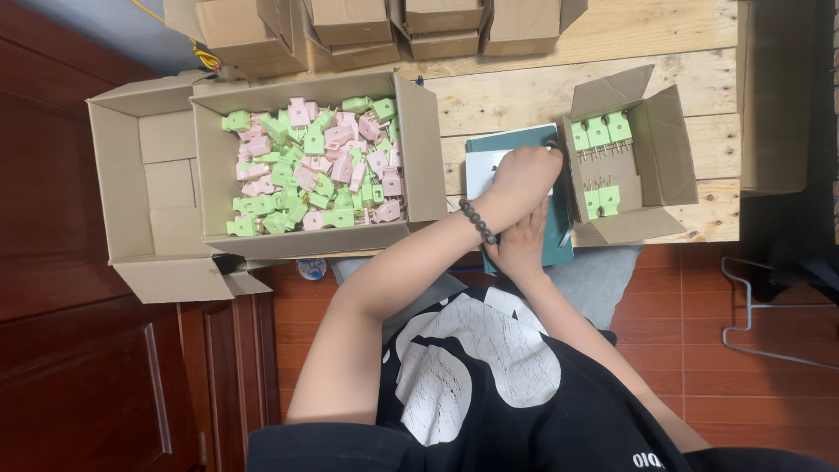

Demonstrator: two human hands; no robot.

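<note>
Hands meet over a white pad (pixel 482 170) that lies on a teal board (pixel 559 245) at the table (pixel 524 96) edge, between the big box (pixel 419 149) of loose pink and green plugs (pixel 315 170) and the small box (pixel 664 149) where green plugs (pixel 599 133) stand in neat rows. The left hand (pixel 523 179), a bead bracelet (pixel 478 221) on its wrist, is curled into a fist on the pad, and the right hand (pixel 522 245) lies under and behind it, just beside the board's near edge. Whether either hand grips a plug I cannot tell, since the left fist covers the spot where the work sits. Judging from the layout, the step is best done by keeping the piece pressed flat on the pad, steadying it with the lower hand, and setting finished plugs prongs-down in line with the rows already in the small box. Fingertips of both hands are hidden. The pad's right part is covered by the fist, and the small box's lower row is partly shaded. More closed boxes (pixel 350 26) at the far edge are cut off by the frame, and a small blue-and-white thing (pixel 311 268) below the big box is too small to make out.
</note>
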